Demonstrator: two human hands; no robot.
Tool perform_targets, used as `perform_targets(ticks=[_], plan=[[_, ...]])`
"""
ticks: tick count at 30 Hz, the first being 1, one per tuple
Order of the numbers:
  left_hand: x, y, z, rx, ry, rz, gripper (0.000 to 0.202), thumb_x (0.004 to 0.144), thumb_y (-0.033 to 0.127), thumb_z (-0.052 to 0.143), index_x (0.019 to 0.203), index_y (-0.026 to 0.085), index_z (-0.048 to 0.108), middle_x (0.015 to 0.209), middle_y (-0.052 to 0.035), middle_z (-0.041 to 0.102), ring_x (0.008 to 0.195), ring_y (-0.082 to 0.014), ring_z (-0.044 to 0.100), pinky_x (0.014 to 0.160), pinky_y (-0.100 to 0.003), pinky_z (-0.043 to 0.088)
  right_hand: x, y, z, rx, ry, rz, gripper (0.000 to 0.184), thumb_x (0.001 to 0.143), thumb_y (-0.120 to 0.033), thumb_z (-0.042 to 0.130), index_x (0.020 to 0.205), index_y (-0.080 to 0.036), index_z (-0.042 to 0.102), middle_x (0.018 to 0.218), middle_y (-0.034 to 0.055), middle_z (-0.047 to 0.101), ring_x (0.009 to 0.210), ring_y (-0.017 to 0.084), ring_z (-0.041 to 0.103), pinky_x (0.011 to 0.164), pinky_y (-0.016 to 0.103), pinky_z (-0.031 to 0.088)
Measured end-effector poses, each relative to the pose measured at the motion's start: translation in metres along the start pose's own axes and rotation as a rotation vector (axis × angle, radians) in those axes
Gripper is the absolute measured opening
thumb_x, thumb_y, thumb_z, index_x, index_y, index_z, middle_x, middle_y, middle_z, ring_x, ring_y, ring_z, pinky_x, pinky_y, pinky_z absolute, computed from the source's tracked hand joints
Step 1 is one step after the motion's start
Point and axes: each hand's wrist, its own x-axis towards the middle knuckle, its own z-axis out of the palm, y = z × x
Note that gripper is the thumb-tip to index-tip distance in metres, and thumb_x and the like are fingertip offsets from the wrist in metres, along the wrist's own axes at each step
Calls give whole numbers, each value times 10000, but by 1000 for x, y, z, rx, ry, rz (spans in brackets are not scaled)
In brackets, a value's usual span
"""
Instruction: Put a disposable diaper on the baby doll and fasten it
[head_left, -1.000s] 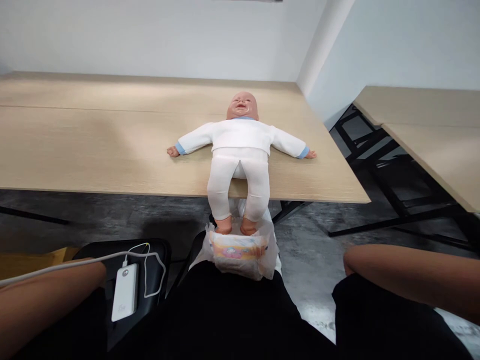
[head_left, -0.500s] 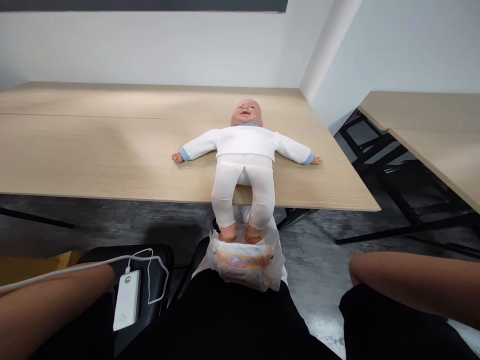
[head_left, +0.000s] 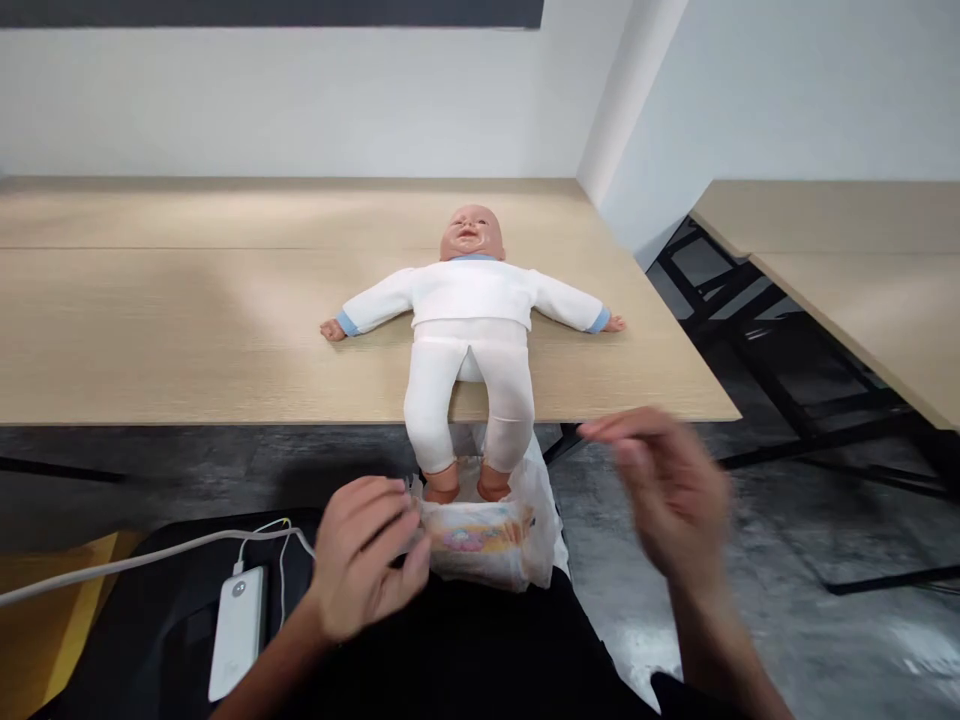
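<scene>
A baby doll [head_left: 472, 295] in a white top with blue cuffs and white trousers lies on its back at the table's front edge. Its lower legs hang over the edge, and its feet come down by a crumpled clear plastic pack with a printed diaper [head_left: 469, 540] at my lap. My left hand [head_left: 369, 560] is raised just left of this pack, fingers loosely curled and apart, with nothing seen in it. To the right of the doll's legs, my right hand [head_left: 667, 495] is in the air, somewhat blurred, fingers stretched forward and holding nothing visible.
The wooden table [head_left: 187, 340] runs left along the wall, and a second table [head_left: 847, 260] stands at the right. A white power bank [head_left: 238, 630] with cables lies on a black seat [head_left: 161, 600] at my left. Black metal legs are under the right-hand table.
Both my hands have come up into view from the sides, to either side of the diaper pack and doll's legs. The view has shifted slightly; the doll lies as before.
</scene>
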Motion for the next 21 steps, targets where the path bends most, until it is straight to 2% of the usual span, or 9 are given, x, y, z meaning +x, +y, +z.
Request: perform_targets(ticks=[1,3,6,8,11,13,15,17,21], plan=[[-5,-8,12,-55,35,-91,159,850,310,760,967,223,696,939,-45,710,926,-200,694,865,-352,592,-11,15,7,-61,-132,146,275,1006,-462,580,973,-199,653,943,63,694,897,187,672,806,315,545],[-16,-23,37,-235,13,-530,329,902,467,697,1067,184,668,1009,-88,717,947,-206,701,845,-331,581,-33,46,21,-61,-359,401,453,950,-605,591,1039,-164,642,1031,107,708,932,221,680,841,351,550],[-31,-39,57,-618,-139,-1042,675,770,793,677,995,156,672,963,-94,734,896,-212,699,830,-307,558,-61,71,31,151,-569,558,627,924,-718,549,1166,-145,629,1165,138,688,1098,250,649,981,373,513],[-37,-44,54,-772,-249,-1197,753,695,884,655,834,145,683,826,-71,728,772,-185,675,763,-278,538,-74,67,28,278,-693,607,603,960,-711,502,1064,-140,667,1051,110,692,1025,219,642,945,325,498],[-42,-45,38,-861,-557,-1266,840,736,944,513,622,129,682,575,-71,653,556,-158,607,597,-254,474,-92,48,18,415,-903,614,645,993,-692,462,829,-116,704,846,78,647,822,157,601,796,257,454],[-45,-45,30,-883,-839,-1217,893,800,931,418,582,115,707,537,-101,647,500,-154,594,544,-249,439,-105,43,15,466,-1027,638,714,994,-716,427,782,-104,728,769,73,626,727,129,563,711,236,407],[-47,-46,28,-887,-1011,-1153,851,828,883,457,632,102,732,574,-113,673,506,-142,601,529,-230,416,-119,49,15,421,-1075,742,795,968,-780,370,751,-101,722,675,59,580,625,110,494,633,235,346],[-49,-49,35,-886,-1037,-1167,727,792,824,602,739,108,720,629,-86,692,502,-126,603,505,-209,385,-130,63,17,228,-1014,855,842,926,-838,301,689,-118,668,613,45,523,574,113,433,598,251,295],[-50,-59,58,-887,-831,-1285,664,535,656,908,859,163,604,769,-14,678,539,-140,645,499,-222,452,-136,85,21,-506,-831,892,660,949,-698,327,719,-158,628,751,126,654,721,233,595,652,307,294]])
